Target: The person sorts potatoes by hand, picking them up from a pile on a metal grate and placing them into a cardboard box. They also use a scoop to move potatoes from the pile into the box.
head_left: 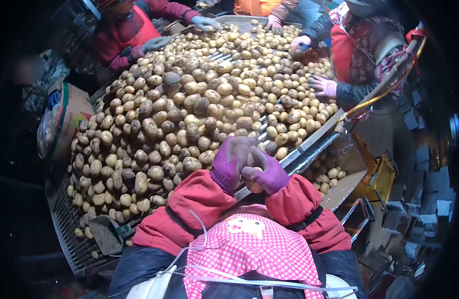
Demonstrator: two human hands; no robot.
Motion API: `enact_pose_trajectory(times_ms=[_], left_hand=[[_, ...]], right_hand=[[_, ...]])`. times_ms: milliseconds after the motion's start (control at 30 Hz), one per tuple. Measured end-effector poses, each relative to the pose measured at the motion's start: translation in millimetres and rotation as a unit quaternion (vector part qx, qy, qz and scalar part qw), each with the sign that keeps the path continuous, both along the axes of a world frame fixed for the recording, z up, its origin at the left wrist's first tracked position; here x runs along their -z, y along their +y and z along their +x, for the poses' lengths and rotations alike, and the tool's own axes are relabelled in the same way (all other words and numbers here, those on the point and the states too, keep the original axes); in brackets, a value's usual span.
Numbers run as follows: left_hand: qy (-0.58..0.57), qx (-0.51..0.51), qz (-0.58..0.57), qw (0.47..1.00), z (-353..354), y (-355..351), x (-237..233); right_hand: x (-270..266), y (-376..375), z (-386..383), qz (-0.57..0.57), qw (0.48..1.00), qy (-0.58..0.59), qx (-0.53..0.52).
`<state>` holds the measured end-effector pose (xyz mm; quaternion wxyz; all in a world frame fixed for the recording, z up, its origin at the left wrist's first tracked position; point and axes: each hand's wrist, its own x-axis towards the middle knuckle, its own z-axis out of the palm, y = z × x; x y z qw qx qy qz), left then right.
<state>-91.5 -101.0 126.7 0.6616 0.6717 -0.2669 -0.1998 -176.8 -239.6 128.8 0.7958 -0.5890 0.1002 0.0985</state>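
Note:
Both my hands wear purple gloves with greyish palms and meet just above the near edge of the potato pile [189, 114]. My left hand [233, 158] is curled, its fingers bent toward the other hand. Beside it, my right hand [264, 169] is also curled, with a potato [254, 187] partly showing under its fingers. Whether the left fingers touch a potato too is hidden. The potatoes are heaped on a slatted metal table [72, 234] and many have dark soil on them.
Co-workers' gloved hands lie at the far side [204, 22] and right side [323, 85] of the pile. A cardboard box [75, 114] stands at left, a scoop [107, 234] at lower left. A metal rail [309, 142] and yellow frame [381, 179] are at right.

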Motion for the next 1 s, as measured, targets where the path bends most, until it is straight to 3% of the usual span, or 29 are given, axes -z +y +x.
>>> enact_pose_trajectory(times_ms=[100,233,400,500,533,600,633,667,767,800,867,967,1000], left_hand=[[-0.031,-0.062,-0.016,0.997,6,19,9],[0.031,-0.101,-0.051,0.993,17,40,16],[-0.133,-0.078,-0.014,0.988,35,61,23],[-0.259,-0.052,0.094,0.960,44,65,13],[-0.181,-0.056,0.027,0.982,52,63,35],[-0.038,-0.075,-0.067,0.994,62,54,73],[0.025,-0.093,-0.095,0.991,60,47,61],[0.071,-0.126,-0.080,0.986,41,44,17],[0.016,-0.042,-0.075,0.996,50,47,68],[-0.029,-0.014,-0.011,0.999,41,44,46],[-0.141,-0.013,0.097,0.985,32,41,16],[-0.234,0.006,0.177,0.956,33,39,26],[-0.155,0.040,0.154,0.975,33,35,25]], right_hand=[[9,15,16,0.002,0.999,-0.003,-0.034],[11,39,35,-0.008,0.998,-0.060,-0.037],[3,58,42,-0.037,0.998,-0.053,-0.015],[2,56,49,0.000,1.000,0.007,-0.009],[0,53,52,0.018,0.999,0.037,-0.013],[81,37,58,-0.011,0.995,-0.090,-0.037],[62,35,54,0.190,0.981,-0.009,-0.039],[41,34,50,0.373,0.923,0.088,-0.013],[18,36,39,0.430,0.900,0.075,0.001],[4,44,36,0.297,0.939,0.138,0.105],[23,38,33,0.304,0.945,0.091,0.080],[31,32,23,0.318,0.942,0.095,0.057],[30,35,19,0.309,0.941,0.115,0.075]])
